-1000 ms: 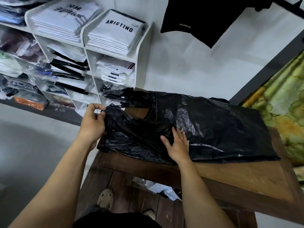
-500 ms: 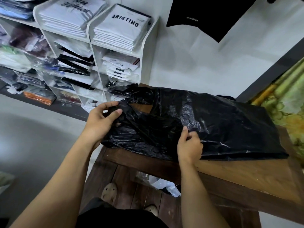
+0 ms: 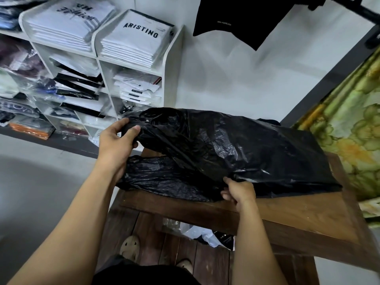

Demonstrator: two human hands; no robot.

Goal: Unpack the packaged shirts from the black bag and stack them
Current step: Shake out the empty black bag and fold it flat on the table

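Shirts stay hidden inside black bag (image 3: 236, 149).

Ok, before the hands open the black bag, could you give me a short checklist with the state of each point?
1. Left hand grips the crinkled black plastic bag at its left end: ok.
2. Right hand pinches the bag's near edge: ok.
3. Bag's bulk rests on the brown wooden table: ok.
4. Bag mouth open enough to reach in: cannot tell.
5. Packaged shirts inside: cannot tell, hidden.
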